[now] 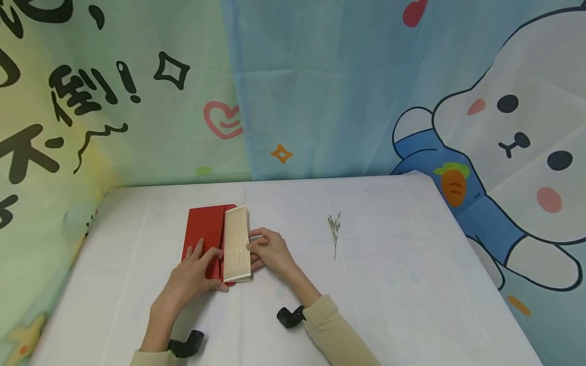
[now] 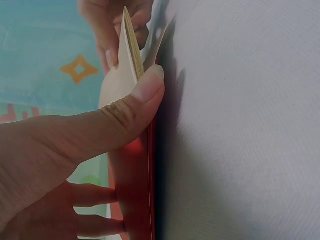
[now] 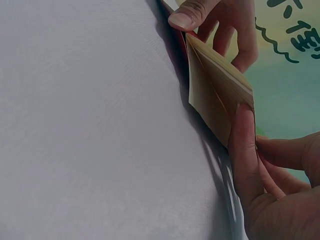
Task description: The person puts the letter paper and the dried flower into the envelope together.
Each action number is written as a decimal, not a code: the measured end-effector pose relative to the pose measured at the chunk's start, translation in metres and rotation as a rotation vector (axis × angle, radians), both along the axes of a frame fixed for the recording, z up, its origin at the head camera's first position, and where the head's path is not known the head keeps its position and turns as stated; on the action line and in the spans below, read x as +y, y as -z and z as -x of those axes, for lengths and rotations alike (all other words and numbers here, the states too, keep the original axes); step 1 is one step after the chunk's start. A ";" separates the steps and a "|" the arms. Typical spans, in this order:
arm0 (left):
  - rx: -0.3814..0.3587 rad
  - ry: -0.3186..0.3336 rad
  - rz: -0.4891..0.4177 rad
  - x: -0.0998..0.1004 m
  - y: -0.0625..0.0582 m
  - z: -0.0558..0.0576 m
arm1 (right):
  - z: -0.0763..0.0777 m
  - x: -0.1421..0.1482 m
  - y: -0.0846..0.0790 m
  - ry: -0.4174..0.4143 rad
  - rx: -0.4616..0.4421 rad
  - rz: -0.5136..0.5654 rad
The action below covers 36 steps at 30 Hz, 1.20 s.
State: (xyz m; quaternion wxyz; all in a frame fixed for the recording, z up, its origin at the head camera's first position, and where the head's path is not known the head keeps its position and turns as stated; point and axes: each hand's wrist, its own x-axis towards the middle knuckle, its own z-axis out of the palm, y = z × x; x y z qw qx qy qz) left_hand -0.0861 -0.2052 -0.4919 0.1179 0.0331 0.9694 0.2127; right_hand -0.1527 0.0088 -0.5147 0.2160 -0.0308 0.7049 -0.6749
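Note:
A red-covered notebook (image 1: 206, 223) lies on the white table, with a narrow block of cream lined pages (image 1: 236, 244) standing up at its right side. My left hand (image 1: 197, 274) rests on the red cover, fingers spread over it. Its thumb (image 2: 142, 95) presses near the lower edge, beside the pages. From the right, my right hand (image 1: 272, 254) pinches the outer edge of the pages between thumb and fingers. In the right wrist view the pages (image 3: 215, 85) rise at a slant, with a gap between leaves; the cover is mostly hidden there.
A small dried flower sprig (image 1: 334, 234) lies on the white tablecloth (image 1: 403, 284), right of the notebook. Behind the table hangs a printed curtain (image 1: 311, 91) with a cartoon figure. Black wrist cameras (image 1: 186, 344) sit at both wrists.

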 end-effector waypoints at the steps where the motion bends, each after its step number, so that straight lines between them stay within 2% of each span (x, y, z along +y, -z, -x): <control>1: 0.001 0.000 -0.001 0.000 0.000 0.000 | 0.000 -0.001 0.000 0.000 0.002 -0.001; 27: -0.007 -0.002 -0.003 0.003 -0.002 0.000 | 0.002 -0.008 0.004 0.032 0.040 -0.056; 36: 0.009 0.007 0.003 0.001 -0.003 -0.001 | 0.000 -0.011 0.000 0.038 0.062 -0.066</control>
